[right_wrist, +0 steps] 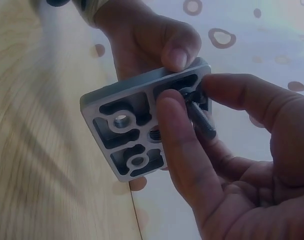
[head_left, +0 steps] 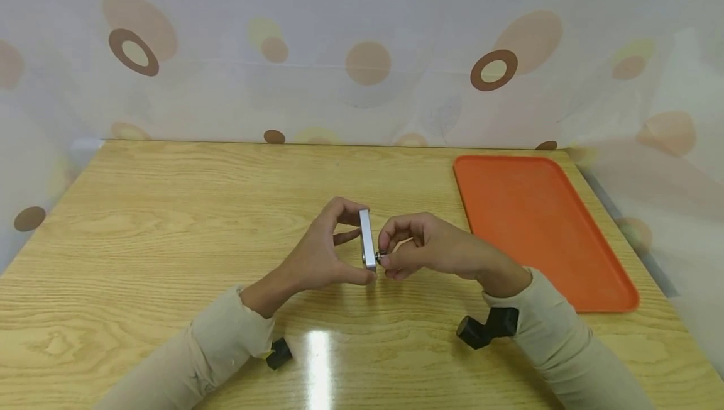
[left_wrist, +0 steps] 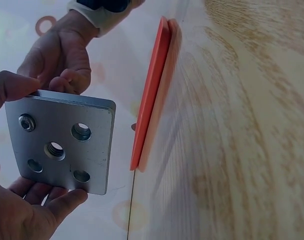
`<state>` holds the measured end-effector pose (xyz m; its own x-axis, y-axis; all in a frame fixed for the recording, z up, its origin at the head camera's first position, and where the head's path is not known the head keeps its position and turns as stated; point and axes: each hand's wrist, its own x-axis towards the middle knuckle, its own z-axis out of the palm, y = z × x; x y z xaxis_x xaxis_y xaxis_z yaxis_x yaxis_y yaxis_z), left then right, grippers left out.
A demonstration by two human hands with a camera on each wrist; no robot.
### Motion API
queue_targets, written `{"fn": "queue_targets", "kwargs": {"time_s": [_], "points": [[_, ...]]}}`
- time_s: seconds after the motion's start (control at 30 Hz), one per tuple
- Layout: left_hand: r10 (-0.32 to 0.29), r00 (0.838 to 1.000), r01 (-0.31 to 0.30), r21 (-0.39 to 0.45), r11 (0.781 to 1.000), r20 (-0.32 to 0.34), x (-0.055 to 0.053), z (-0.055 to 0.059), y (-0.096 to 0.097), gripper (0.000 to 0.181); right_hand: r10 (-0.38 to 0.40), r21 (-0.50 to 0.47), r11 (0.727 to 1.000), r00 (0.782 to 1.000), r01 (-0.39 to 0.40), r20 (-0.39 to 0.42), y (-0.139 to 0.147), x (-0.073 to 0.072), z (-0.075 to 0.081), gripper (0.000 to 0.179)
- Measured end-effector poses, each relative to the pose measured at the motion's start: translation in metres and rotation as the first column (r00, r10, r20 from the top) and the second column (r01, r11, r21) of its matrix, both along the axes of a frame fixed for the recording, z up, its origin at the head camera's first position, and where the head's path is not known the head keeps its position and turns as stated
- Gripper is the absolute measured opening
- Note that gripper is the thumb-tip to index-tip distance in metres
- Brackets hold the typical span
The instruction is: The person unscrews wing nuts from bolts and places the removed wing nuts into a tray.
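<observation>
At the middle of the head frame the right grip (head_left: 438, 245) pinches the base of the bolt (right_wrist: 202, 120), which stands out of the plate (head_left: 367, 240) near a corner, upper right in the right wrist view; that hold is by fingertips, so a sideways pull could tilt the bolt and make it bind or slip; just to the left, the left grip (head_left: 317, 256) holds the plate by opposite edges, and the smooth metal could turn there under a hard twist; the plate is up off the counter (head_left: 170, 221), so a dropped piece would probably land there and the bolt might roll; the tray (head_left: 532, 227), right of frame, seems too far aside to catch it.
</observation>
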<state>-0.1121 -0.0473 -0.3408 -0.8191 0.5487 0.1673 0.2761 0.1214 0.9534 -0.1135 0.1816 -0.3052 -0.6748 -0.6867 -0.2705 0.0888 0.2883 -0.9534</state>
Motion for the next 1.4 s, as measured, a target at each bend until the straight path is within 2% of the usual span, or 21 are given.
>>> {"fn": "queue_targets", "kwargs": {"time_s": [0.13,0.27,0.43,0.53,0.63,0.73,1.03,1.2,1.4], "points": [[0.006,1.000,-0.006,-0.006,1.000,-0.006,-0.0008,-0.0021,-0.0001,0.078,0.028,-0.049,0.998,1.000,-0.028,-0.006,-0.0004,0.0007,-0.0015,0.023],[0.004,1.000,-0.005,-0.009,1.000,-0.013,-0.0015,-0.0035,-0.0003,0.079,0.020,-0.066,0.998,1.000,-0.021,-0.014,-0.0018,0.0012,-0.0022,0.026],[-0.001,1.000,0.001,-0.006,1.000,-0.014,-0.0011,-0.0020,-0.0003,0.080,-0.038,0.008,0.999,0.999,0.039,-0.020,-0.0009,0.0000,-0.0004,0.027],[0.001,1.000,-0.001,-0.008,1.000,-0.020,-0.0008,-0.0018,-0.0002,0.081,-0.074,0.057,0.996,0.997,0.074,0.003,0.0005,-0.0022,-0.0004,0.028],[0.007,1.000,-0.007,-0.011,1.000,-0.025,-0.0007,-0.0021,-0.0003,0.081,-0.078,0.079,0.994,0.996,0.075,0.042,0.0004,-0.0043,-0.0025,0.040],[0.013,0.999,-0.013,-0.011,1.000,-0.034,-0.0007,-0.0019,-0.0005,0.081,-0.067,0.073,0.995,0.995,0.062,0.079,-0.0003,-0.0054,-0.0047,0.043],[0.015,1.000,-0.015,-0.007,1.000,-0.026,-0.0005,-0.0006,0.0000,0.081,-0.046,0.028,0.999,0.992,0.043,0.115,-0.0005,-0.0046,-0.0054,0.032],[0.022,1.000,-0.022,-0.012,1.000,-0.018,-0.0007,-0.0014,0.0002,0.080,-0.045,0.023,0.999,0.994,0.043,0.098,0.0002,-0.0044,-0.0048,0.024],[0.026,1.000,-0.026,-0.012,1.000,-0.011,-0.0013,-0.0025,0.0001,0.080,-0.039,0.051,0.998,0.998,0.036,0.053,0.0005,-0.0041,-0.0024,0.025]]}}
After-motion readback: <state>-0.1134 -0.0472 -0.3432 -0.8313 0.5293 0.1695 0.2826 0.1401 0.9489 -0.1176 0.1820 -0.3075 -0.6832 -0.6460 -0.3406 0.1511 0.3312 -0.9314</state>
